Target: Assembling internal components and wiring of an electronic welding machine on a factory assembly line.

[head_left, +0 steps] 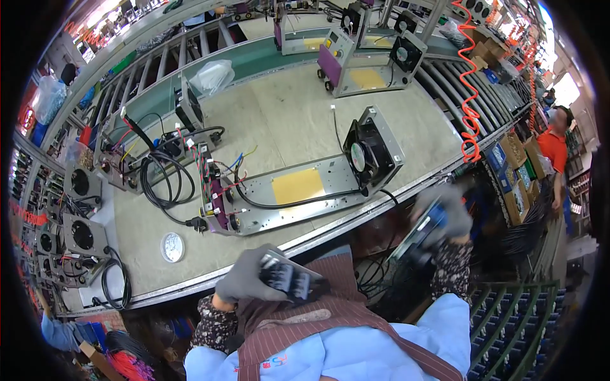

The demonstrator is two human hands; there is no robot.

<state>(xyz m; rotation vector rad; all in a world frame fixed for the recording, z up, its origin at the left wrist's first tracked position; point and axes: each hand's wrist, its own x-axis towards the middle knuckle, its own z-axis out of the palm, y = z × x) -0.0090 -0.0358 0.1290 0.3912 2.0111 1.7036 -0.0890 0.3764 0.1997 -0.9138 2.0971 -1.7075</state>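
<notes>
Factory line, long grey bench (pixel 298 120) with a green conveyor behind it. On the bench lies an open chassis (pixel 298 190), long axis along the near edge, fan (pixel 367 152) end to the right. Below that edge, the left hand (pixel 244 279), gloved, is closed round a small black part (pixel 286 276) pointing right. The right hand (pixel 445 219) is wrapped on a blurred blue tool (pixel 422 232). Looks like a fetch step; the next move calls for lifting both up to the chassis.

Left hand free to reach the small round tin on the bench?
Probably not yet: the left hand already grips a black part. The round tin sits close, with bare bench between.
</notes>
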